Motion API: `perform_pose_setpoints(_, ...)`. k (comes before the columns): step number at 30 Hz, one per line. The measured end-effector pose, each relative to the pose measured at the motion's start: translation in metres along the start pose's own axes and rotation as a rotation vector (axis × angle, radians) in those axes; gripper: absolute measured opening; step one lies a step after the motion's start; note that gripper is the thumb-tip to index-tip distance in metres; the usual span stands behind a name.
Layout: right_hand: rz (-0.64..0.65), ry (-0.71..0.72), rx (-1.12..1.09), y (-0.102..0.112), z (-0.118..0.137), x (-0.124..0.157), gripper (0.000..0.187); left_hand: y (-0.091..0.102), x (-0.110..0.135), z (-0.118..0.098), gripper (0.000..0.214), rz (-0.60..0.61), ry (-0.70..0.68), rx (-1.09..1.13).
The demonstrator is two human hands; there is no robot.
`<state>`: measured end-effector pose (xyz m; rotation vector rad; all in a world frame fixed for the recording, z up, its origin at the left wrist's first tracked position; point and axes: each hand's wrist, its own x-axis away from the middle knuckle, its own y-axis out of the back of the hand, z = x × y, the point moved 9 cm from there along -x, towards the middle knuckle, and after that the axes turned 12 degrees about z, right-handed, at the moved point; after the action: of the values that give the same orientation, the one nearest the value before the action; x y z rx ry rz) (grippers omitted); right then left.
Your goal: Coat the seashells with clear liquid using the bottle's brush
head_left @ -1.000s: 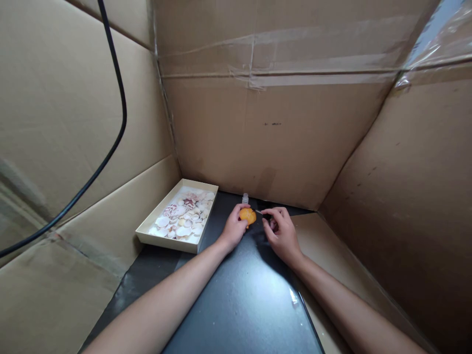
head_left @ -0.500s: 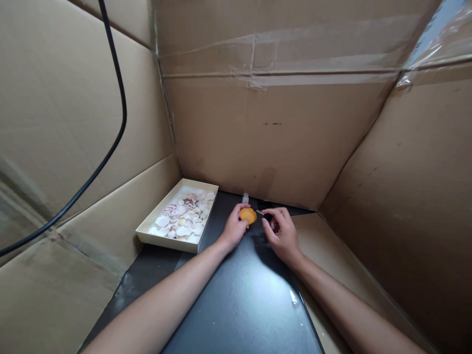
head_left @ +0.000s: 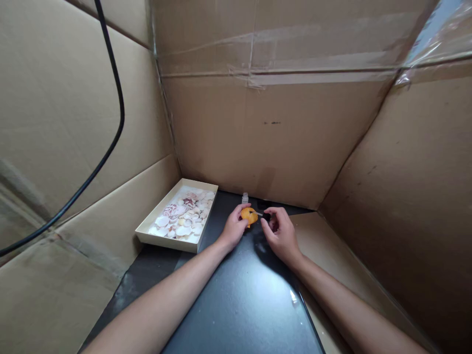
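Observation:
My left hand [head_left: 233, 228] is closed around an orange shell [head_left: 249, 215], holding it just above the black surface [head_left: 239, 295]. My right hand [head_left: 279, 233] pinches a thin small brush [head_left: 258, 213] whose tip touches the shell's right side. Just behind the shell stands a small clear bottle [head_left: 245, 197]. Both forearms reach in from the bottom of the view.
A cream tray [head_left: 162, 236] with several white and pinkish shells lies to the left of my hands. Cardboard walls [head_left: 280, 137] close in the back and both sides. A black cable [head_left: 110, 69] hangs at the upper left.
My right hand has shifted slightly left, bringing the brush tip onto the orange shell. The left hand has barely moved.

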<state>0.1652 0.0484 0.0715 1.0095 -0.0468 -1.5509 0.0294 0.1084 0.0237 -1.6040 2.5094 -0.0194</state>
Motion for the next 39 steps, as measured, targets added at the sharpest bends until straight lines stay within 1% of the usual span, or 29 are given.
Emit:
perform_pose_setpoints(2,-0.04,-0.002,0.007,0.004,0.001,0.0,0.016,0.0,0.0,0.001,0.059,0.0,0.003,0.008)
perform_pose_setpoints(5,0.025,0.027,-0.016,-0.001,0.005,-0.001,0.016,-0.001,-0.001,0.002,0.059,0.01,0.004,0.018)
perform_pose_setpoints(7,0.045,0.011,0.005,-0.003,0.004,-0.001,0.016,-0.001,-0.001,0.004,0.059,0.016,0.009,0.023)
perform_pose_setpoints(10,-0.021,-0.046,0.028,0.003,-0.002,0.0,0.017,0.0,-0.001,0.005,0.058,0.02,0.02,0.044)
perform_pose_setpoints(11,-0.023,-0.046,0.016,0.003,-0.003,0.0,0.017,0.0,-0.001,0.005,0.057,0.022,0.019,0.058)
perform_pose_setpoints(15,0.044,-0.024,-0.001,-0.004,-0.003,-0.001,0.016,-0.002,-0.002,0.005,0.056,0.043,0.015,0.128)
perform_pose_setpoints(18,-0.012,-0.045,0.035,0.001,-0.004,0.0,0.016,-0.002,-0.002,0.007,0.055,0.055,0.034,0.149)
perform_pose_setpoints(20,-0.008,-0.02,0.017,0.001,-0.001,0.0,0.016,-0.003,-0.001,0.008,0.054,0.061,0.04,0.158)
perform_pose_setpoints(22,0.037,0.021,-0.004,-0.003,0.003,-0.001,0.016,-0.002,-0.001,0.008,0.052,0.063,0.034,0.167)
perform_pose_setpoints(24,0.057,0.036,0.006,-0.004,0.005,-0.001,0.016,-0.002,-0.001,0.008,0.05,0.066,0.027,0.158)
perform_pose_setpoints(28,0.02,0.029,0.015,0.0,0.005,-0.001,0.017,-0.002,0.0,0.006,0.05,0.074,0.009,0.092)
perform_pose_setpoints(32,0.09,0.034,0.005,-0.006,0.004,-0.002,0.017,-0.004,0.0,0.003,0.05,0.087,-0.011,0.054)
perform_pose_setpoints(36,-0.003,-0.037,0.028,0.001,-0.003,-0.001,0.018,-0.005,0.0,0.005,0.053,0.088,-0.007,0.039)
perform_pose_setpoints(37,-0.008,-0.039,0.008,0.001,-0.003,0.0,0.018,-0.006,-0.001,0.005,0.054,0.091,-0.007,0.037)
perform_pose_setpoints(39,0.025,-0.031,-0.041,-0.002,-0.003,-0.001,0.018,-0.007,-0.001,0.006,0.052,0.103,-0.009,0.033)
